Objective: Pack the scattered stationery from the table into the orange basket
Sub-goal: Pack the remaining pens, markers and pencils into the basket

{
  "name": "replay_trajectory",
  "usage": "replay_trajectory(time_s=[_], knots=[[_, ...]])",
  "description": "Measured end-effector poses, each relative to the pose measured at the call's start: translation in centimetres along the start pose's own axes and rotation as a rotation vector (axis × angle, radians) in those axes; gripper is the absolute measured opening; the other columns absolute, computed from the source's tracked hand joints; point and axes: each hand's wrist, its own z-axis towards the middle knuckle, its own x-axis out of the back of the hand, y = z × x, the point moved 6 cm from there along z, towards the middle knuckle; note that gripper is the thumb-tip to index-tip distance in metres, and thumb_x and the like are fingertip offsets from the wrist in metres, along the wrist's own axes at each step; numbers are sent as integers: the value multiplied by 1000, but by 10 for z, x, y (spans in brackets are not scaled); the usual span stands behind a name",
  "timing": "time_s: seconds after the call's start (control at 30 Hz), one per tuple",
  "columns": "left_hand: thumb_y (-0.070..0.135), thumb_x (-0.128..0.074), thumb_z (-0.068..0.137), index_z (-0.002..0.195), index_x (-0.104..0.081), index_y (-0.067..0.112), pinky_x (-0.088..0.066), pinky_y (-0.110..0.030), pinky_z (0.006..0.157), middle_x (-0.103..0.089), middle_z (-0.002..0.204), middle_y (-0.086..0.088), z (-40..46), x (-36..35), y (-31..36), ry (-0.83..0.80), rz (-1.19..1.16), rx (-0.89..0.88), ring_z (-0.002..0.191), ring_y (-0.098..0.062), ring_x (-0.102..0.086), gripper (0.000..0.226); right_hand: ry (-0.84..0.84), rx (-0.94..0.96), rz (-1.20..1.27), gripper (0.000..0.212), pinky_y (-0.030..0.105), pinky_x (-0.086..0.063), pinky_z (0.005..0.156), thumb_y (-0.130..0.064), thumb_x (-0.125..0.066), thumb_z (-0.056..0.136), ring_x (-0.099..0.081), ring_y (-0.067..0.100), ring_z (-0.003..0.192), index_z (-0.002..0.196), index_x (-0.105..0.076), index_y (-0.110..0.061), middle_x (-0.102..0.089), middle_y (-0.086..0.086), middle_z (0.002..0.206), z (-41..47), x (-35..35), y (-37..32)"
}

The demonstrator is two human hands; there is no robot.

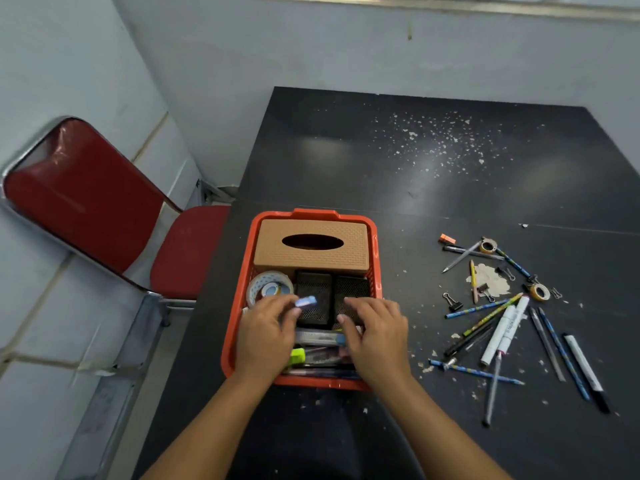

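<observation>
- Orange plastic marks the basket [376, 251], which we see standing on the near left part of the black table [450, 168], already partly filled.
- At its far end lies a tan tissue box [311, 252] with a dark oval slot; just nearer sit two black mesh holders [330, 289] side by side, and to their left a roll of clear tape [268, 287].
- Along the near side of the basket we make out a ruler [318, 337], a lime-green piece [298, 356] and some dark pens — too blurred to name further.
- Our left hand [265, 336] hangs over the left side of the basket, its thumb and fingertips pinching a small blue eraser [306, 301] above the left mesh holder.
- Our right hand [379, 336] hovers over the right side of the basket with fingers loosely bent, tips close to the right mesh holder; we cannot tell whether they touch it, and we see nothing held.
- Well to the right, on the table, the remaining stationery lies scattered: white markers [504, 332], blue patterned pencils [478, 372], a yellow pencil [473, 280], black binder clips [452, 301], two small yellow tape rolls [539, 292] and a small orange eraser [446, 239].
- Pale flecks dot the tabletop, thickest at the far middle.
- A red chair [86, 199] with a metal frame stands left of the table, against the pale wall.
</observation>
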Motion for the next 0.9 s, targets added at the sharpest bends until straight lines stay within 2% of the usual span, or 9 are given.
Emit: replay_trajectory(time_s=[0.03,0.13,0.3,0.4,0.53,0.73,0.9], knots=[[20,-63,91,106,-72,18,-51,-37,76,-69,96,7,2,7,-9,58,76,52,87,-13,-63,18,12,-22,-47,31,35,-41,87,-38,-65,89,-46,12,109,118,-66,-27,-62,-12,115,-3,-1,5],[22,-65,88,103,-73,18,-41,-39,76,-72,94,-1,8,22,-28,136,310,212,86,-25,-64,18,13,-40,-142,34,41,-42,91,-37,-67,87,-43,18,117,118,-67,-24,-58,-5,121,-12,-8,16],[26,-67,85,90,-75,22,-29,-35,70,-71,76,1,23,21,-27,83,478,234,75,-24,-61,11,15,-45,-160,34,43,-42,94,-34,-68,87,-41,20,122,119,-66,-22,-56,-2,125,-17,-13,19],[32,-63,90,99,-76,29,-24,-34,71,-71,77,4,28,15,-25,20,540,230,79,-21,-60,16,3,-47,-164,35,41,-41,94,-37,-65,89,-40,19,123,120,-65,-23,-55,-3,126,-17,-13,19],[31,-59,93,111,-72,31,-24,-34,73,-73,86,4,29,13,-25,-5,545,229,85,-20,-61,23,-7,-53,-152,35,40,-41,96,-39,-62,91,-39,18,124,123,-64,-24,-53,-4,128,-17,-13,19],[28,-62,90,102,-75,28,-32,-38,78,-72,83,5,28,10,-23,21,433,207,84,-21,-62,18,-30,-64,-116,37,40,-41,98,-40,-59,91,-36,17,126,124,-63,-24,-52,-5,129,-16,-14,20],[21,-64,89,109,-71,19,-45,-38,91,-69,100,5,33,-17,0,-67,209,-1,103,-21,-58,21,-22,-73,-2,37,35,-42,97,-41,-56,92,-36,11,122,125,-62,-24,-53,-9,124,-13,-10,23]])
